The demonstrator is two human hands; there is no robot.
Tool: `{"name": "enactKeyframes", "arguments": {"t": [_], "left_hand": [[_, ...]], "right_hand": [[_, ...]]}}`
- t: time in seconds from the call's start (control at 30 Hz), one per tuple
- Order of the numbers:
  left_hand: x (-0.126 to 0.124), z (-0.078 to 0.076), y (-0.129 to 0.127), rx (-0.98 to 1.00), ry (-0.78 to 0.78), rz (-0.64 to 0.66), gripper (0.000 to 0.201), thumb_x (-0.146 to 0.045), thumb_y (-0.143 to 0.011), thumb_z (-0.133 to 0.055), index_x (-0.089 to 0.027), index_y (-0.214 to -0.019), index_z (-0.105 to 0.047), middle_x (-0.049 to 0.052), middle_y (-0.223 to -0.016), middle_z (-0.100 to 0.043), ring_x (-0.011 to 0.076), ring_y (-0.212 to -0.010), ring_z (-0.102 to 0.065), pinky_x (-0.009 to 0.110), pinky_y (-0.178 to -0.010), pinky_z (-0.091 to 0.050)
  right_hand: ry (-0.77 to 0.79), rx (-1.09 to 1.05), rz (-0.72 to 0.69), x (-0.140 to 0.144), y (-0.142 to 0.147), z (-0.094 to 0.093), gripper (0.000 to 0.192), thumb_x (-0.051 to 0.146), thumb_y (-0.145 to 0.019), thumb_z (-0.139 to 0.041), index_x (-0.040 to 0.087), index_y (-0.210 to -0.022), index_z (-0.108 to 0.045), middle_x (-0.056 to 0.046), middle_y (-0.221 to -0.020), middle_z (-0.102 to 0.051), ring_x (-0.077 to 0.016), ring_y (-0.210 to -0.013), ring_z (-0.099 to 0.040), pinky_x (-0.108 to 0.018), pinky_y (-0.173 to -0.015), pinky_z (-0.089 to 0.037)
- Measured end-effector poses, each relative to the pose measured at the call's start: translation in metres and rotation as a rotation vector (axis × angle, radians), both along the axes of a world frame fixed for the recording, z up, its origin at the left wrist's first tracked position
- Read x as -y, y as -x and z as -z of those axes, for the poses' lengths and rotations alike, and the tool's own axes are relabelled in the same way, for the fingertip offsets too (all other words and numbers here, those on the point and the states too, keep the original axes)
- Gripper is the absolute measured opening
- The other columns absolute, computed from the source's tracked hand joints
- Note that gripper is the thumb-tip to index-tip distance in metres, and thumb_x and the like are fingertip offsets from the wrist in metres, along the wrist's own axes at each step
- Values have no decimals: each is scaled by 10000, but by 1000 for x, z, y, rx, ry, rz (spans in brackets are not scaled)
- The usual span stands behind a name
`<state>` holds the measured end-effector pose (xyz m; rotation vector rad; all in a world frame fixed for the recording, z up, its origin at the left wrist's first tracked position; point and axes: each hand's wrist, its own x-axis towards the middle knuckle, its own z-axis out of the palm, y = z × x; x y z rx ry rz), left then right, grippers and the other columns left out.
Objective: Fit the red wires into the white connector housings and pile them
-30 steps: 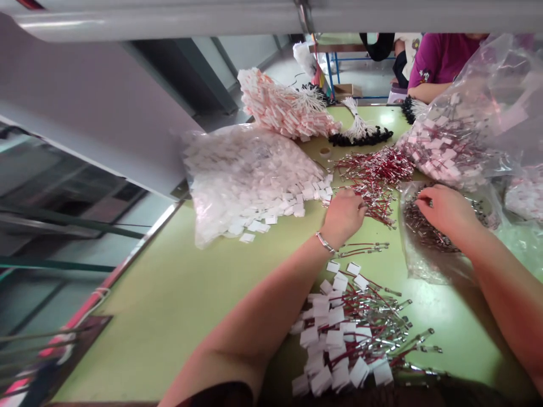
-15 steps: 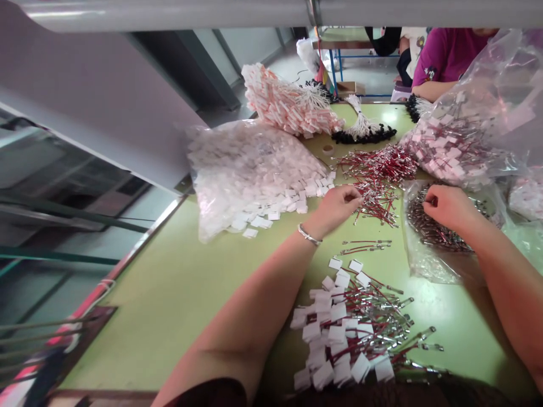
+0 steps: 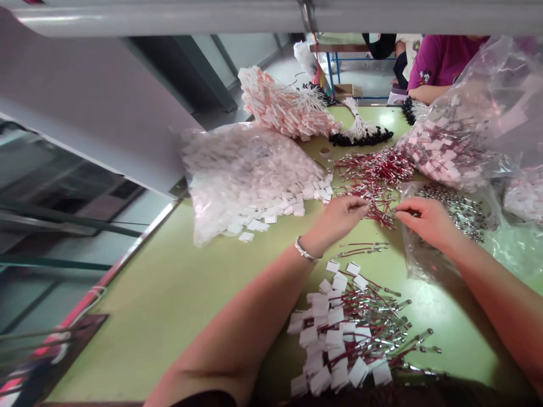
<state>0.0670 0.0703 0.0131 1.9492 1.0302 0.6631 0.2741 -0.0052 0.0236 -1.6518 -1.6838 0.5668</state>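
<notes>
My left hand [image 3: 345, 217], with a bracelet at the wrist, is closed in a pinch at the front of a pile of short red wires [image 3: 382, 164] with metal ends. What it pinches cannot be told from the wires behind. Facing it across a small gap, my right hand [image 3: 426, 220] pinches thumb and forefinger together; a tiny thing may show at the tips. Beside that hand lies an opened clear bag of small metal parts [image 3: 460, 212]. Below my hands are a few separate red wires [image 3: 362, 249] and a heap of red wires with white housings and metal pieces [image 3: 339, 339].
A large clear bag of white housings [image 3: 254, 175] spills onto the green table [image 3: 203, 288]. Behind are a pinkish-white bundle [image 3: 284, 107], black-ended white wires [image 3: 360, 130] and a tape roll [image 3: 325, 152]. A bag of wired pieces [image 3: 445, 147] stands right, before a person in purple [image 3: 441, 62].
My right hand has moved left from the bag of metal parts toward my left hand. My left hand has shifted slightly right and down, and the two pinches now face each other.
</notes>
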Motion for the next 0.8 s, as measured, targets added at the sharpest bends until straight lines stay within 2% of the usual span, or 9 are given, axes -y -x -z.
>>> {"name": "enactKeyframes", "arguments": {"t": [0.13, 0.27, 0.43, 0.5, 0.6, 0.7, 0.8], "left_hand": [[17, 4, -10, 60, 153, 73, 281, -357, -863, -503, -172, -703, -639, 3, -594, -580, 107, -527, -475, 240, -522, -375], [21, 6, -13, 68, 99, 147, 255, -315, -868, -485, -175, -698, -613, -12, -602, -555, 97, -551, -465, 230, -539, -364], [19, 5, -10, 12, -24, 212, 274, -287, -889, -442, -183, -676, -579, -11, -621, -562, 108, -597, -494, 236, -589, -387], [18, 7, -7, -71, -169, 281, 258, -274, -895, -432, -189, -719, -600, 2, -684, -600, 126, -655, -524, 253, -634, -397], [18, 9, -2, -213, -388, 441, 224, -232, -894, -438, -200, -799, -638, 23, -755, -632, 156, -711, -545, 277, -658, -389], [13, 6, 2, -226, -412, 550, 222, -247, -906, -468, -208, -793, -655, 21, -722, -624, 153, -666, -532, 272, -635, -377], [1, 3, -1, -118, -399, 637, 214, -312, -909, -516, -224, -801, -679, 19, -743, -635, 152, -710, -545, 281, -718, -406]], "right_hand": [[10, -99, 41, 7, 20, 9, 148, 301, -801, -583, 228, -832, -709, -8, -741, -695, -154, -616, -590, -298, -586, -456], [-34, -54, -7, 9, 24, 14, 146, 286, -831, -566, 227, -803, -696, -4, -755, -694, -156, -681, -599, -296, -646, -446], [-46, 62, -122, 6, 19, 11, 155, 248, -842, -546, 218, -764, -676, 3, -695, -654, -143, -643, -560, -283, -626, -412], [15, 109, -187, 6, 16, 7, 161, 222, -826, -556, 212, -700, -656, 10, -645, -619, -135, -613, -533, -276, -603, -394], [194, 96, -252, 9, 14, 4, 170, 204, -800, -578, 205, -639, -634, 28, -564, -571, -118, -544, -488, -261, -546, -365], [323, 7, -254, 10, 15, 6, 173, 215, -790, -584, 192, -625, -631, 27, -553, -582, -107, -514, -483, -249, -522, -370], [358, 36, -264, 8, 17, 6, 182, 225, -791, -582, 183, -626, -648, 6, -574, -620, -112, -526, -505, -252, -536, -380]]}}
